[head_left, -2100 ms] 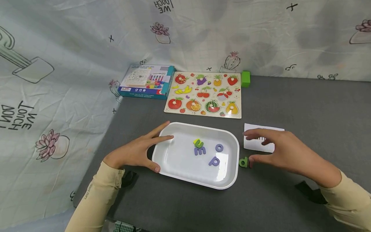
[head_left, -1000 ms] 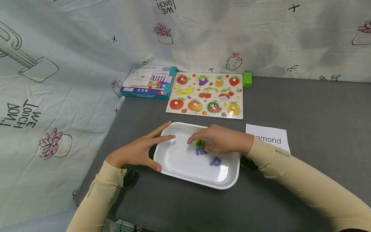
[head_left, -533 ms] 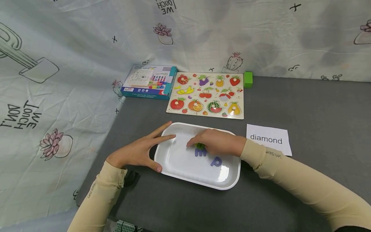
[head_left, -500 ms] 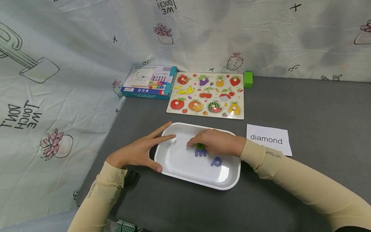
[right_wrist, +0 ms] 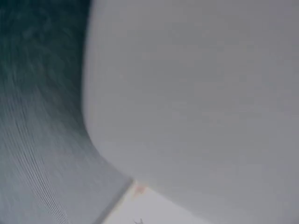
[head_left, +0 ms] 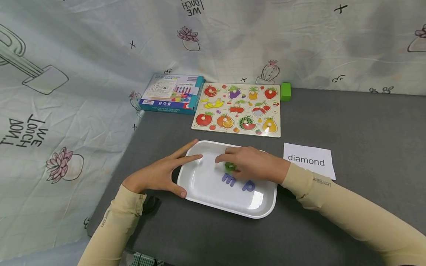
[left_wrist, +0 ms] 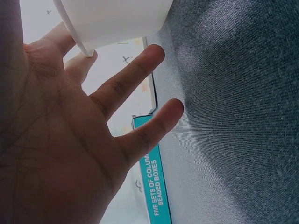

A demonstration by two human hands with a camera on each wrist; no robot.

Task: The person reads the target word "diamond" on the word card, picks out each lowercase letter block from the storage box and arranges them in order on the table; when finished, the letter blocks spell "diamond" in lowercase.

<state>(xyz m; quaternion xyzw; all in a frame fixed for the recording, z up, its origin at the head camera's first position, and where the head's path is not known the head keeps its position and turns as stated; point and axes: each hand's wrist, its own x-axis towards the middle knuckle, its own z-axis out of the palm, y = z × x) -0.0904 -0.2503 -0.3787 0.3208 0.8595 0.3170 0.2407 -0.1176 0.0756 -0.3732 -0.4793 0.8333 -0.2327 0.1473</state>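
My left hand (head_left: pixel 154 173) rests at the left end of a white tray (head_left: pixel 213 201), fingers and thumb spread straight along its rim. The left wrist view shows that hand (left_wrist: pixel 70 126) with the tray's edge (left_wrist: pixel 117 23) above two outstretched fingers. Inside the tray, my right hand (head_left: pixel 251 162) reaches over a green letter (head_left: pixel 230 167), which shows between index finger and thumb; I cannot tell whether they pinch it. Below the thumb lies a purple letter m (head_left: pixel 228 180), with a purple letter p (head_left: pixel 248 186) to its right. The right wrist view is mostly the tray's outer wall (right_wrist: pixel 187 93).
Right of the tray lies a white card (head_left: pixel 309 160) printed "diamond". Behind the tray are a fruit peg puzzle (head_left: pixel 219 111), a blue boxed set (head_left: pixel 171 94) and a green block (head_left: pixel 285 91). A patterned cloth (head_left: pixel 219 40) hangs along the table's back.
My right hand has come from beside the card into the tray, covering the purple o. The purple m has turned and slid down slightly. My left hand has stayed at the tray's left end.
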